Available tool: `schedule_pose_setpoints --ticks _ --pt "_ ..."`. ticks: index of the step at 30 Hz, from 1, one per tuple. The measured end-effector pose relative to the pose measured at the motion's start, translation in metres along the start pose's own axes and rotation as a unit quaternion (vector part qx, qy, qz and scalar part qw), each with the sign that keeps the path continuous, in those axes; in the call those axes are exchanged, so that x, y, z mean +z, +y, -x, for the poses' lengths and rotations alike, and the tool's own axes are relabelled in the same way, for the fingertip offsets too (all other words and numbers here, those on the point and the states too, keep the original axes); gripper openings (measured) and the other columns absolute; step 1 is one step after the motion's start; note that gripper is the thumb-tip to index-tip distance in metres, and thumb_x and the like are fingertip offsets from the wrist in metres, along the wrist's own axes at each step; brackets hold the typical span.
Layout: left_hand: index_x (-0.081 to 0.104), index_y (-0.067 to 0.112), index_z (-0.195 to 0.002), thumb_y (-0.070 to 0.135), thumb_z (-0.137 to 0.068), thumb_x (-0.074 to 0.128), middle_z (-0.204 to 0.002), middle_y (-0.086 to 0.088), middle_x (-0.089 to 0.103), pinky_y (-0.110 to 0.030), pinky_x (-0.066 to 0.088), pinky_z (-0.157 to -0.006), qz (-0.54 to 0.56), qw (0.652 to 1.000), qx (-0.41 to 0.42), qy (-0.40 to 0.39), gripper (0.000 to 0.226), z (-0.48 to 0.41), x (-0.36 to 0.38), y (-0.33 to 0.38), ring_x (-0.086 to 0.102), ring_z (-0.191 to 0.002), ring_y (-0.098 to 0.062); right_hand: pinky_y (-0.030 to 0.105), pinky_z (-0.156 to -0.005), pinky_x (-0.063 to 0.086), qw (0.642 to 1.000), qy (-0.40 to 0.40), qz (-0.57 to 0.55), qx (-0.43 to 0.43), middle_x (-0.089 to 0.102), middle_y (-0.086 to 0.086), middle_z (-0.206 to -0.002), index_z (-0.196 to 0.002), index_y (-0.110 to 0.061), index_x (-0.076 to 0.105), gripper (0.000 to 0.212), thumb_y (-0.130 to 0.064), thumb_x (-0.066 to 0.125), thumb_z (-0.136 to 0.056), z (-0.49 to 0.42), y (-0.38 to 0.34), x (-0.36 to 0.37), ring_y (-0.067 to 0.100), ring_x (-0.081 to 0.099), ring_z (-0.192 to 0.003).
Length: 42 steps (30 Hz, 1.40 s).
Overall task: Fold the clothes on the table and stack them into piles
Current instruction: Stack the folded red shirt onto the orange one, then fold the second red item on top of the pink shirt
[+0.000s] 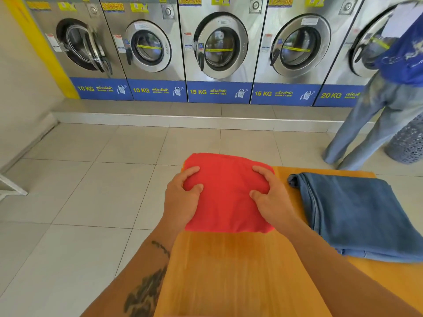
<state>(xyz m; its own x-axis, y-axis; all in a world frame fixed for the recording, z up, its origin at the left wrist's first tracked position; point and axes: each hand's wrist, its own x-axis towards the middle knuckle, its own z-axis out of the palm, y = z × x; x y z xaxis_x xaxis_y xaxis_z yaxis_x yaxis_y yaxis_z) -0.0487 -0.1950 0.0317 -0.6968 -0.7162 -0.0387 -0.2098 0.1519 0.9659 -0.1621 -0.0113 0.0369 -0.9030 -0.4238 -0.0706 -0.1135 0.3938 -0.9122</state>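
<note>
Washers [219, 46] behind; a person [393, 92] far right. Blue cloth [357, 213] beside red cloth [226, 197] on surface [229, 271]. Left hand [182, 199], right hand [271, 197] grip red cloth's sides.

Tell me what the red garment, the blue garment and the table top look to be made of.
Red garment: soft knit-like cloth, matte, dimpling under both hands; fibre unclear.
Blue garment: looks like denim, a faded, heavier weave with a stitched seam along its left edge.
Table top: orange-yellow with faint streaks like wood grain, smooth and slightly glossy; probably laminate or varnished wood.
</note>
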Motion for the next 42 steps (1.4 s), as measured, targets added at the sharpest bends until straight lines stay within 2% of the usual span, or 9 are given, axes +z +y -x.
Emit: schedule_pose_setpoints --ticks 4,8,16,19,23,30,33,36,42 --pt "0.056 0.031 -0.135 0.016 -0.094 0.059 -0.142 0.004 0.048 -0.038 0.038 -0.111 -0.137 0.989 0.05 0.016 0.044 -0.042 0.028 -0.016 0.046 -0.128 -0.016 0.035 -0.095 0.05 0.995 -0.037 0.088 0.012 0.045 0.002 -0.141 -0.145 -0.037 0.037 0.065 -0.016 0.061 -0.088 -0.056 0.023 0.009 0.021 0.053 -0.116" --pt "0.032 0.021 -0.152 0.032 -0.098 0.051 -0.158 -0.002 0.027 -0.04 0.031 -0.115 -0.316 0.942 -0.02 -0.112 0.058 -0.052 0.04 -0.061 0.033 -0.142 -0.024 0.043 -0.108 0.039 0.97 -0.132 0.184 0.084 0.024 0.008 -0.155 -0.154 -0.033 0.019 0.081 -0.03 0.062 -0.085 -0.068 0.067 0.023 0.031 0.037 -0.136" --pt "0.027 0.032 -0.152 0.038 -0.096 0.051 -0.158 -0.009 0.018 -0.052 0.035 -0.112 -0.401 0.909 -0.065 -0.093 0.062 -0.043 0.043 -0.065 0.03 -0.14 -0.034 0.053 -0.115 0.026 0.943 -0.156 0.282 0.075 0.013 0.006 -0.161 -0.154 -0.04 0.002 0.084 -0.048 0.053 -0.088 -0.057 0.074 0.017 0.038 0.014 -0.145" --pt "0.032 0.031 -0.149 0.031 -0.095 0.053 -0.154 -0.005 0.023 -0.05 0.043 -0.106 -0.374 0.924 -0.044 -0.058 0.059 -0.014 0.028 -0.058 0.039 -0.132 -0.031 0.054 -0.114 0.028 0.94 -0.168 0.287 0.075 0.015 0.008 -0.16 -0.154 -0.04 0.004 0.085 -0.044 0.054 -0.086 -0.042 0.069 0.008 0.039 0.015 -0.144" --pt "0.036 0.032 -0.148 0.018 -0.096 0.054 -0.144 0.001 0.032 -0.024 0.05 -0.081 -0.286 0.956 -0.064 -0.031 0.057 0.054 -0.012 -0.051 0.05 -0.097 -0.001 0.053 -0.107 0.039 0.95 -0.18 0.245 0.07 0.024 0.01 -0.153 -0.152 -0.038 0.015 0.086 -0.044 0.054 -0.076 -0.01 0.074 -0.008 0.038 0.031 -0.136" --pt "0.054 0.033 -0.132 0.018 -0.096 0.057 -0.138 0.005 0.051 -0.009 0.041 -0.067 -0.192 0.97 -0.149 0.005 0.039 0.183 -0.081 -0.071 0.056 -0.111 -0.012 0.036 -0.076 0.054 0.951 -0.246 0.128 0.14 0.043 0.009 -0.135 -0.148 -0.029 0.034 0.062 -0.023 0.062 -0.093 0.103 0.075 -0.035 0.029 0.058 -0.115" --pt "0.058 0.038 -0.126 0.033 -0.094 0.058 -0.132 0.013 0.056 -0.022 0.048 -0.08 -0.156 0.975 -0.156 -0.015 0.032 0.237 -0.098 -0.08 0.06 -0.112 -0.01 0.019 -0.071 0.044 0.951 -0.253 0.084 0.158 0.047 0.001 -0.135 -0.139 -0.032 0.047 0.048 -0.032 0.061 -0.093 0.163 0.065 -0.042 0.013 0.055 -0.107" --pt "0.058 0.043 -0.124 0.038 -0.091 0.061 -0.13 0.017 0.057 -0.04 0.05 -0.097 -0.155 0.973 -0.156 -0.065 0.034 0.279 -0.11 -0.089 0.06 -0.112 -0.007 0.021 -0.077 0.044 0.952 -0.246 0.086 0.158 0.052 -0.005 -0.128 -0.134 -0.033 0.053 0.041 -0.034 0.06 -0.093 0.216 0.057 -0.043 0.009 0.058 -0.105" --pt "0.048 0.042 -0.136 0.03 -0.089 0.064 -0.129 0.008 0.051 -0.036 0.049 -0.098 -0.209 0.958 -0.117 -0.159 0.051 0.303 -0.116 -0.093 0.055 -0.112 -0.013 0.027 -0.096 0.041 0.958 -0.162 0.211 0.107 0.056 -0.006 -0.125 -0.134 -0.029 0.054 0.046 -0.036 0.063 -0.09 0.291 0.051 -0.035 0.011 0.054 -0.11"
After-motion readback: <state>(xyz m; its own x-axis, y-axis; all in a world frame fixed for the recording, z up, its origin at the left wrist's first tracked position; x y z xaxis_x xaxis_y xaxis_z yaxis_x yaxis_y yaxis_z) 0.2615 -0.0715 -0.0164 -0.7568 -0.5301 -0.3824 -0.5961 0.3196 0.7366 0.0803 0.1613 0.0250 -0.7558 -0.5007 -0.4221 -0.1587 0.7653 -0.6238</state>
